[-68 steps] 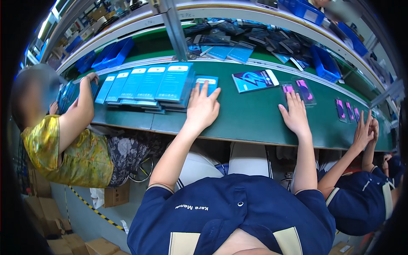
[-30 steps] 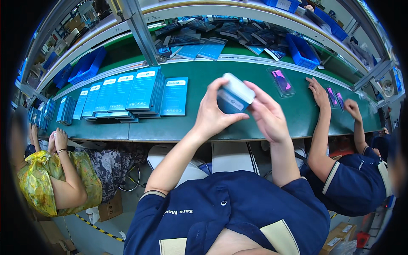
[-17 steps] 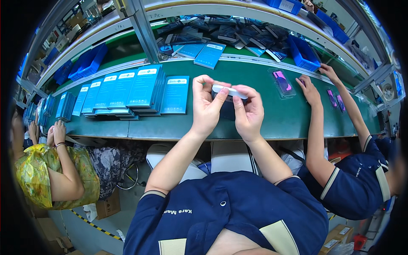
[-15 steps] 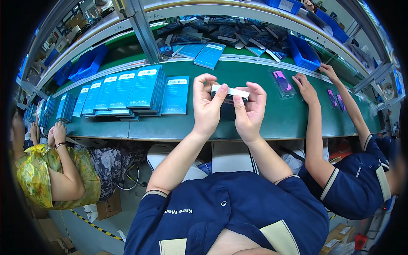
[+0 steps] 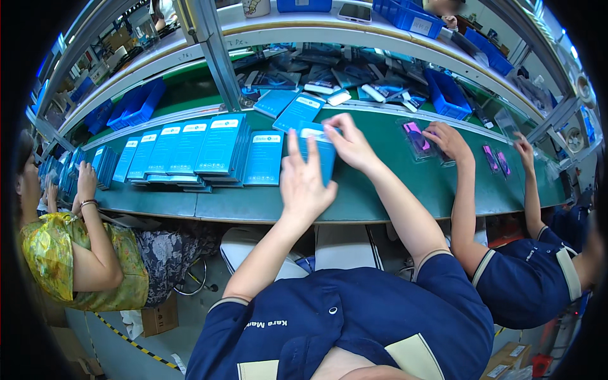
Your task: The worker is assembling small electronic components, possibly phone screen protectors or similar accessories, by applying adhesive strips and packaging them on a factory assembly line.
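A flat blue box [image 5: 325, 158] lies on the green table in front of me, partly covered by my hands. My left hand [image 5: 304, 183] reaches over its left side, back of the hand up, fingers stretched out and spread. At the box's upper right corner is my right hand [image 5: 352, 144], its thumb and fingertips pinched together on the edge. Just beyond lies another blue box [image 5: 299, 111], tilted against a further one [image 5: 275, 101]. Left of my hands, a single blue box [image 5: 263, 158] leans beside stacked blue boxes [image 5: 218, 145].
Dark and blue packages [image 5: 342, 73] are heaped under the shelf [image 5: 304, 28]. A blue bin [image 5: 448, 95] stands at back right. On the right, a co-worker's hand [image 5: 448, 140] touches clear packs holding pink-purple pieces [image 5: 417, 136]. Another person's hand [image 5: 86, 182] is at far left.
Both hands have come down from holding a box end-on toward me, its white end up. A blue box now lies face up under them. My view has shifted slightly.
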The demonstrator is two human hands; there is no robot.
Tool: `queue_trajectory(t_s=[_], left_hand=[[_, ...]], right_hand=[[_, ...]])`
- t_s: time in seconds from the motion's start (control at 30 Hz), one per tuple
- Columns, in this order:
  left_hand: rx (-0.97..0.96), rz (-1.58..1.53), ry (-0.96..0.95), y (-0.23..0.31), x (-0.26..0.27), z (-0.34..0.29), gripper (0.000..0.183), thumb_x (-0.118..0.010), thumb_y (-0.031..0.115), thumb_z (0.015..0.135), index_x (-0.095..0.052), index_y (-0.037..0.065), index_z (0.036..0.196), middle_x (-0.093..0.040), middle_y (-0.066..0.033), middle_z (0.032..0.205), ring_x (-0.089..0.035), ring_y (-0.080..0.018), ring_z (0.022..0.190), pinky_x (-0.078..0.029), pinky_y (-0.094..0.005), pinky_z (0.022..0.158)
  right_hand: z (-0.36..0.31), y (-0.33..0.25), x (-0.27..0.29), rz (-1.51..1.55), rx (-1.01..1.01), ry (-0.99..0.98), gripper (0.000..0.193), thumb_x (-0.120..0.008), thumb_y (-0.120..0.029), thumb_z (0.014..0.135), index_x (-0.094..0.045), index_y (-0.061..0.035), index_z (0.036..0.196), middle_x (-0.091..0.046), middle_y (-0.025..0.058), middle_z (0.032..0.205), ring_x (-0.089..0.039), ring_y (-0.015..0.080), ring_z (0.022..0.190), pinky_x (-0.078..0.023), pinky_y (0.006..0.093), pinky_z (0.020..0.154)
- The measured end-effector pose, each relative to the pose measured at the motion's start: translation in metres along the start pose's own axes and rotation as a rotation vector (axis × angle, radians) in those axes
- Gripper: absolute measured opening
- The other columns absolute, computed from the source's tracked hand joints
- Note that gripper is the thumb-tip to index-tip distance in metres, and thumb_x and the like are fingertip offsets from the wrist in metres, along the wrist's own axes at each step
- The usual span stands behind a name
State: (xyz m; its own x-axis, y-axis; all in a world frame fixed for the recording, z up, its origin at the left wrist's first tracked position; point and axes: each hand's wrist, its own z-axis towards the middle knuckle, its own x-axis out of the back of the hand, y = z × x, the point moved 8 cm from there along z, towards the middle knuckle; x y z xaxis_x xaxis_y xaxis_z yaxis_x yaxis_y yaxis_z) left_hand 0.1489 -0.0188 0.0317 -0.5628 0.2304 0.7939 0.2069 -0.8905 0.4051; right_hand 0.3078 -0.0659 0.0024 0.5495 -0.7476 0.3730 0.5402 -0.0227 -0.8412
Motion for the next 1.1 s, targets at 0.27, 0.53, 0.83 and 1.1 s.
queue_trajectory(t_s=[0.27,0.53,0.83,1.1], left_hand=[[0.110,0.571,0.001,-0.066,-0.007,0.004,0.062,-0.060,0.017,0.085,-0.046,-0.018,0.134,-0.047,-0.0349,0.140,-0.042,-0.0465,0.136,-0.032,-0.0485,0.115],[-0.418,0.103,-0.269,0.031,-0.036,-0.021,0.072,-0.062,0.055,0.090,-0.048,0.010,0.144,-0.042,-0.0245,0.148,-0.037,-0.0440,0.138,-0.025,-0.0596,0.114],[-0.450,-0.154,-0.417,0.033,-0.034,-0.006,0.071,-0.080,0.044,0.074,-0.057,0.000,0.124,-0.054,-0.0167,0.129,-0.050,-0.0319,0.119,-0.040,-0.0433,0.102],[-0.387,-0.173,-0.523,0.021,-0.037,-0.003,0.081,-0.085,0.052,0.059,-0.064,0.008,0.124,-0.055,-0.0141,0.124,-0.051,-0.0296,0.116,-0.040,-0.0433,0.100]], right_hand=[[-0.007,-0.011,-0.039,-0.864,0.142,-0.384,0.051,-0.053,-0.040,0.099,-0.050,-0.0153,0.143,-0.044,0.0131,0.152,-0.030,0.0389,0.145,-0.012,0.0581,0.121],[-0.051,0.011,0.151,-1.073,-0.044,0.251,0.045,-0.065,-0.028,0.090,-0.061,0.0027,0.123,-0.057,0.0260,0.133,-0.049,0.0418,0.129,-0.041,0.0469,0.108],[-0.135,-0.001,0.116,-0.725,-0.156,0.293,0.037,-0.083,-0.026,0.069,-0.059,-0.0077,0.090,-0.058,0.0153,0.123,-0.052,0.0367,0.115,-0.041,0.0482,0.096],[-0.144,-0.014,0.093,-0.313,-0.123,-0.377,0.046,-0.086,-0.023,0.067,-0.061,-0.0117,0.104,-0.057,0.0096,0.143,-0.045,0.0338,0.137,-0.009,0.0622,0.119]])
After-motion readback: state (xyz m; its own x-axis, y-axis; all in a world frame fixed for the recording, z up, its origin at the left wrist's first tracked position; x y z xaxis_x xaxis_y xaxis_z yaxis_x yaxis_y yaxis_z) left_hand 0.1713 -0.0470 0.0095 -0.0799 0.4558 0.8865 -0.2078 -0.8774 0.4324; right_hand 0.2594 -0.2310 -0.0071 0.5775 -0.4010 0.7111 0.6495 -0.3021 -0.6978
